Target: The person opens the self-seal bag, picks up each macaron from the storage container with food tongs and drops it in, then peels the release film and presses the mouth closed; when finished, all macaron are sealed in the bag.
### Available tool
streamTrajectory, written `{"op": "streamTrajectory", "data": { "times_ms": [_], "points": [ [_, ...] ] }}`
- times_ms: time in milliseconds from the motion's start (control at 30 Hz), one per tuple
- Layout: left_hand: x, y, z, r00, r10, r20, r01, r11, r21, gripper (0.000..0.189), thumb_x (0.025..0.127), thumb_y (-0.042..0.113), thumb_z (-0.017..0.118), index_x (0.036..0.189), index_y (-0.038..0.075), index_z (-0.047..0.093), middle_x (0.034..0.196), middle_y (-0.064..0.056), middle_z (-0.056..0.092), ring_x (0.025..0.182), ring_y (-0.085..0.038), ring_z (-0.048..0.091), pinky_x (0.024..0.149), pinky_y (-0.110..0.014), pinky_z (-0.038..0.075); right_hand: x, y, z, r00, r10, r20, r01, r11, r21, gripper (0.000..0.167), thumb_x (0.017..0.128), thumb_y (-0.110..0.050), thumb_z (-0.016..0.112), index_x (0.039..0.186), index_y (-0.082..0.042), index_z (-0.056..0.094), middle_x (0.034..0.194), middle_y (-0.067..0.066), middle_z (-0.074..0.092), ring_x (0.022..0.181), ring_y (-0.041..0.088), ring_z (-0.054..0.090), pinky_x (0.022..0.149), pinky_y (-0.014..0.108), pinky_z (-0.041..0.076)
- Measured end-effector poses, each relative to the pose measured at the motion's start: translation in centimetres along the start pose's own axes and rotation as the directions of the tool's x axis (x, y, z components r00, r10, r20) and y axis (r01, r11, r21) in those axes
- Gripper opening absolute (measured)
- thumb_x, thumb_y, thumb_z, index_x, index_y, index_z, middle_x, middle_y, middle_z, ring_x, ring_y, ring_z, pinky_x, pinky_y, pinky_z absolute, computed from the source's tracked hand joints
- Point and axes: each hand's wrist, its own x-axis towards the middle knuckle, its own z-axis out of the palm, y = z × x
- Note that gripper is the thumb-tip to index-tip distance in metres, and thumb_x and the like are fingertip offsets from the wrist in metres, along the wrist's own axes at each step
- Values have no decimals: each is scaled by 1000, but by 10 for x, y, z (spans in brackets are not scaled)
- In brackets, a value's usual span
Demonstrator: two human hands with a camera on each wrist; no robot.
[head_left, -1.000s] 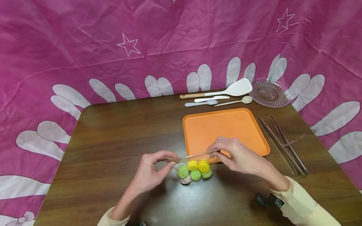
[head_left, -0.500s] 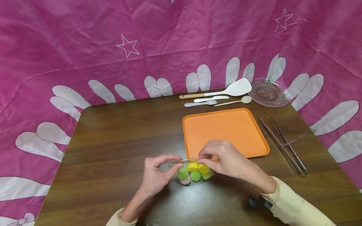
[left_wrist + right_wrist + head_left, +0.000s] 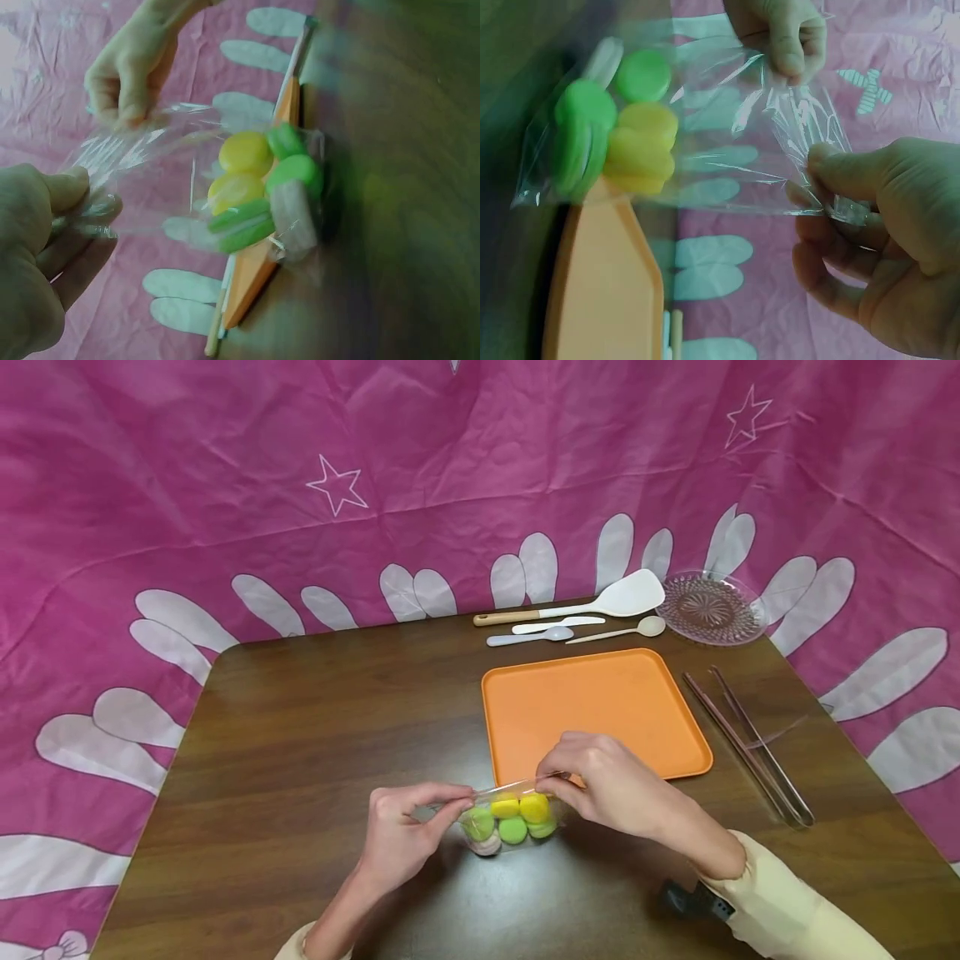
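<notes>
Between my hands hangs a clear plastic bag (image 3: 727, 161). Inside, at its bottom, are yellow macarons (image 3: 246, 154), green macarons (image 3: 643, 75) and a pale macaron (image 3: 292, 217). My left hand (image 3: 401, 839) pinches one top corner of the bag between thumb and fingers. The opposite top corner is pinched by my right hand (image 3: 611, 785). The bag's upper edge is stretched across and its film is wrinkled near the fingers. In the head view the bag is just in front of an orange tray (image 3: 592, 710), overlapping its near left corner.
Metal tongs (image 3: 750, 752) lie right of the tray. Behind it are a white spatula (image 3: 630, 593), a white knife (image 3: 558, 625), a pale spoon (image 3: 528, 637) and a beige spoon (image 3: 651, 626). A clear patterned plate (image 3: 712, 608) stands at the back right. A pink curtain (image 3: 450, 460) hangs behind the table.
My hands first draw closer together along the bag's top edge, then spread slightly again. Both keep hold of the bag, which stays in about the same place.
</notes>
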Motion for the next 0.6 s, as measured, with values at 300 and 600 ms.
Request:
{"op": "streamTrajectory", "data": {
  "times_ms": [300, 600],
  "points": [
    [1, 3, -12, 998, 10, 66, -13, 999, 45, 26, 76, -15, 76, 93, 4, 78, 87, -4, 76, 78, -15, 74, 68, -22, 57, -15, 4, -5, 999, 46, 2, -46, 996, 76, 13, 87, -3, 77, 90, -13, 71, 85, -13, 64, 80, 3, 59, 69, 24, 54],
    [5, 13, -22, 993, -23, 116, 15, 998, 67, 30, 83, -14, 71, 102, 8, 77, 94, -2, 76, 79, -10, 71, 68, -19, 54, -15, 1, -19, 998, -14, -54, 26, 976, 214, 24, 82, 9, 76, 97, -10, 75, 88, -7, 70, 76, 5, 61, 67, 15, 49]
  ]
}}
